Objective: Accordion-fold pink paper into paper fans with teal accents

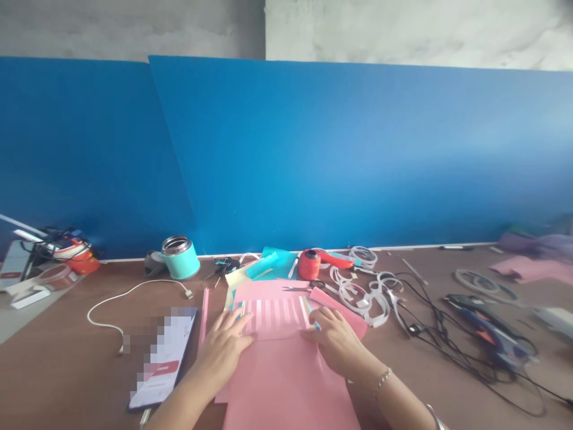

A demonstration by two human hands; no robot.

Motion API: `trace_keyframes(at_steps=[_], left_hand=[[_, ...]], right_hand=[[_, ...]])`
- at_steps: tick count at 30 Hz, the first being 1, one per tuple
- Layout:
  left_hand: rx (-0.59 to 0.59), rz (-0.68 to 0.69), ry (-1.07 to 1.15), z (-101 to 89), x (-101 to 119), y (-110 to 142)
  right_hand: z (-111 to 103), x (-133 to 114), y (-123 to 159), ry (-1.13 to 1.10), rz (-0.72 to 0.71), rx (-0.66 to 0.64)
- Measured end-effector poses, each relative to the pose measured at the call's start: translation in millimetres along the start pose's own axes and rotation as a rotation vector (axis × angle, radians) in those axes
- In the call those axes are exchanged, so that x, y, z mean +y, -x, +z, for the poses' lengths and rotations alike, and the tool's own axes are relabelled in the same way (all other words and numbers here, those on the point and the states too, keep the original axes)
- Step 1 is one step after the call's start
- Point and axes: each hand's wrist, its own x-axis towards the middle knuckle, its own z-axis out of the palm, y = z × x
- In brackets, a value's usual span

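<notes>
I rest my left hand [226, 345] on the pink paper [289, 382], fingers [233, 318] released; whether my right hand [335, 335] opposite grasps, I cannot tell.

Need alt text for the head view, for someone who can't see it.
Left hand and right hand at either side of striped pink paper on a brown table. Scissors and a red spool lie beyond, a phone left, black cables right.

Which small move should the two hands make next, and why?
Perhaps press the pink paper flat along its faint crosswise line, because the left hand and right hand rest at opposite sides of the striped part, near that line's two ends.
</notes>
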Motion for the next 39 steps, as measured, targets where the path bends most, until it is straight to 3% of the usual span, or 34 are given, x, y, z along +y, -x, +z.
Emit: trace_keyframes(at_steps=[4,10,13,16,20,23,28,30,32,34,37,39], left_hand=[[0.065,-0.067,0.005,-0.9,-5.1,7.3],[-0.077,-0.145,-0.042,-12.4,5.9,21.3],[-0.082,-0.16,-0.068,-8.9,7.2,28.5],[-0.022,-0.198,-0.105,-2.7,1.2,34.4],[0.154,-0.314,-0.046,-6.9,-3.3,35.2],[0.195,-0.423,0.219,-16.4,6.3,24.8],[-0.136,-0.724,1.013,-19.9,37.4,-11.3],[-0.135,-0.945,1.505,-16.3,48.7,-27.7],[-0.081,-1.083,1.861,-10.6,57.8,-42.9],[0.029,-1.163,1.963,-3.2,65.0,-55.5],[0.265,-1.227,1.852,9.0,72.5,-66.6],[0.322,-1.182,1.753,13.1,74.6,-68.7]], right_hand=[[-2.8,6.1,1.8,0.01,0.04,-0.03],[2.1,1.2,-1.1,0.071,0.027,-0.003],[10.4,0.8,-0.6,0.11,0.064,0.02],[17.3,1.6,0.6,0.167,0.113,0.052],[16.4,1.9,0.4,0.207,0.097,0.073],[10.5,1.2,-0.9,0.215,0.099,0.11],[6.5,1.1,-2.7,0.17,0.093,0.132],[6.4,0.4,-3.6,0.129,0.1,0.141],[5.8,-1.9,-4.7,0.066,0.112,0.184],[4.7,-5.9,-5.8,-0.011,0.099,0.239],[3.8,-12.5,-6.9,-0.089,0.033,0.297],[3.9,-15.5,-7.0,-0.106,-0.014,0.305]])
